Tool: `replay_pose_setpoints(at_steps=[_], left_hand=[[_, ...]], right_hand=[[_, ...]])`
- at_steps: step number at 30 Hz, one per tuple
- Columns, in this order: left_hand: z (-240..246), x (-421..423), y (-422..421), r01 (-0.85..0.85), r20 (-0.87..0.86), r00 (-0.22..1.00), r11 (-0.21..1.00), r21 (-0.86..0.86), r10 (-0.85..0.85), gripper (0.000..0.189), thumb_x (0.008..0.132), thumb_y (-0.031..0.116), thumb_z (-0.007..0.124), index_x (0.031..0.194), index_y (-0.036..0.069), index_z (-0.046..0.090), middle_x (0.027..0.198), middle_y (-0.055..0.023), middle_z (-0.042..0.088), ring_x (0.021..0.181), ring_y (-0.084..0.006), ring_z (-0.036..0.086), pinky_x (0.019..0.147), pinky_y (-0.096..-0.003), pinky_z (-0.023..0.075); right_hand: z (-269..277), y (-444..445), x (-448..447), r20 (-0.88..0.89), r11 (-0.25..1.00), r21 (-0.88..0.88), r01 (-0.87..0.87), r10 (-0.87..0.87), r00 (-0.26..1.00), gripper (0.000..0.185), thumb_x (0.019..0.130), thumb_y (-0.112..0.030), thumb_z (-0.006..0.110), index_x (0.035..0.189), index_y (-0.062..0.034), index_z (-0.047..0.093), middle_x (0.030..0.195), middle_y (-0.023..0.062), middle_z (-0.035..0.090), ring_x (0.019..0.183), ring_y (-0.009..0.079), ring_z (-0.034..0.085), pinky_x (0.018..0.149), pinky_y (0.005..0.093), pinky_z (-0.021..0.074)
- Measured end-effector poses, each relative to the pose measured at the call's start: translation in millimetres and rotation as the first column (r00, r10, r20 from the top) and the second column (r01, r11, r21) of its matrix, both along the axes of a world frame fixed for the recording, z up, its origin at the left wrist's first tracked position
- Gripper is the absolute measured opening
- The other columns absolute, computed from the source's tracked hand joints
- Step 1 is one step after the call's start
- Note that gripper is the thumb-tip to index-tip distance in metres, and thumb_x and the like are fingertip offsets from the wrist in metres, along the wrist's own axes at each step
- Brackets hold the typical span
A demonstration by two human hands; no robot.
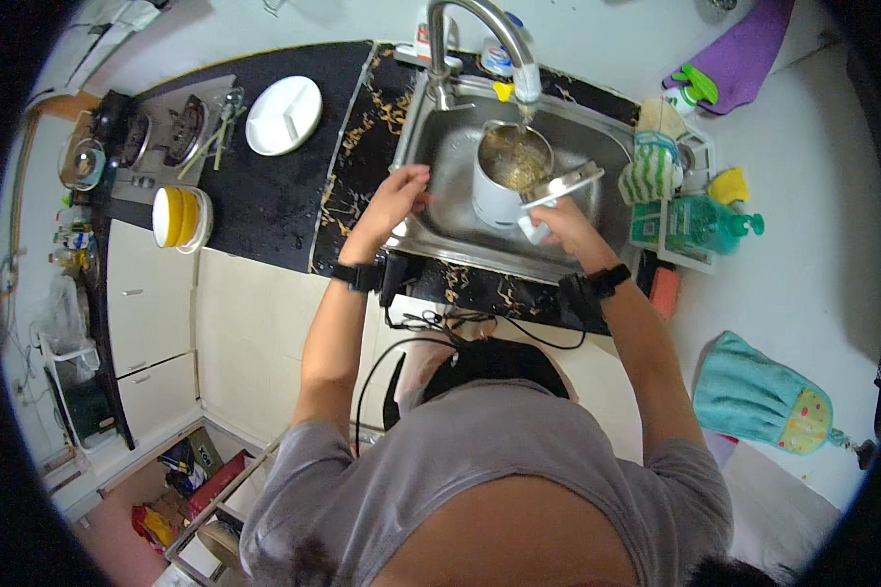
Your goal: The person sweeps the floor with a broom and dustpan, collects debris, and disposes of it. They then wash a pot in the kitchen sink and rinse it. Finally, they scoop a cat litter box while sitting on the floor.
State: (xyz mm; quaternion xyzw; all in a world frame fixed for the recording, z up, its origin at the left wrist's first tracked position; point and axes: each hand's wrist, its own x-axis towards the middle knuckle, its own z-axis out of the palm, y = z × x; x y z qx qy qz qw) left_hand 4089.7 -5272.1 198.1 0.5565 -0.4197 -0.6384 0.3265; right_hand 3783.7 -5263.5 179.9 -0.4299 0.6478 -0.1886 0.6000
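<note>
A white electric kettle stands in the stainless steel sink with its metal lid tipped up. My right hand grips the kettle's white handle on the near right side. From the tall curved faucet water runs into the kettle's mouth, and the inside looks brownish and bubbly. My left hand hovers at the sink's left rim, fingers loosely curled, thumb apart, holding nothing. Both wrists wear black straps with small devices.
Left on the black counter are a white divided plate, yellow-and-white bowls and a gas stove. Right of the sink, a rack holds a green soap bottle and a striped cloth. Black cables hang before my body.
</note>
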Motion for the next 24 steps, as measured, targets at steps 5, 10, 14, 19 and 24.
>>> replay_pose_setpoints(at_steps=[5,10,14,19,24], left_hand=[[17,67,37,-0.181,-0.006,0.983,0.971,-0.159,0.182,0.022,0.094,0.014,0.048,0.113,0.006,0.054,0.102,-0.0033,0.062,0.088,-0.0148,0.061,0.074,-0.0283,0.0485],[18,105,74,-0.358,-0.011,0.933,0.926,-0.12,0.359,0.021,0.094,0.016,0.049,0.113,0.009,0.052,0.1,-0.0007,0.059,0.088,-0.0125,0.06,0.072,-0.0266,0.0476],[11,121,96,-0.406,0.024,0.912,0.909,-0.091,0.41,0.02,0.093,0.019,0.051,0.112,0.012,0.054,0.096,0.0025,0.058,0.088,-0.0105,0.059,0.073,-0.0258,0.0473],[9,135,116,-0.444,0.063,0.891,0.893,-0.078,0.449,0.022,0.093,0.017,0.05,0.113,0.01,0.054,0.105,-0.0002,0.059,0.09,-0.0119,0.06,0.075,-0.0252,0.0474],[6,141,122,-0.45,0.043,0.889,0.887,-0.099,0.456,0.022,0.094,0.016,0.05,0.113,0.007,0.054,0.106,-0.002,0.058,0.087,-0.0115,0.058,0.075,-0.0255,0.0485]], right_hand=[[3,-1,2,0.179,1.0,0.007,0.02,-0.021,0.984,0.034,0.081,-0.024,0.065,0.109,-0.0074,0.056,0.089,0.0032,0.058,0.083,0.0175,0.057,0.064,0.041,0.0513],[2,-2,3,0.079,0.995,0.034,0.09,-0.092,0.993,0.037,0.079,-0.028,0.063,0.106,-0.0035,0.059,0.087,0.0079,0.059,0.074,0.0216,0.061,0.059,0.041,0.057],[-4,-7,-2,0.055,1.0,0.019,-0.013,0.012,0.998,0.036,0.076,-0.027,0.06,0.102,-0.0016,0.059,0.084,0.0082,0.057,0.073,0.0228,0.061,0.054,0.0383,0.0552],[-8,-14,-8,0.108,0.997,-0.002,-0.078,0.077,0.991,0.031,0.075,-0.028,0.061,0.092,-0.0015,0.062,0.079,0.006,0.057,0.073,0.0246,0.062,0.051,0.0403,0.0566],[-10,-16,-5,0.11,0.998,0.056,0.034,-0.04,0.993,0.038,0.074,-0.029,0.063,0.103,-0.0054,0.057,0.077,0.0064,0.056,0.066,0.0243,0.059,0.045,0.047,0.0546]])
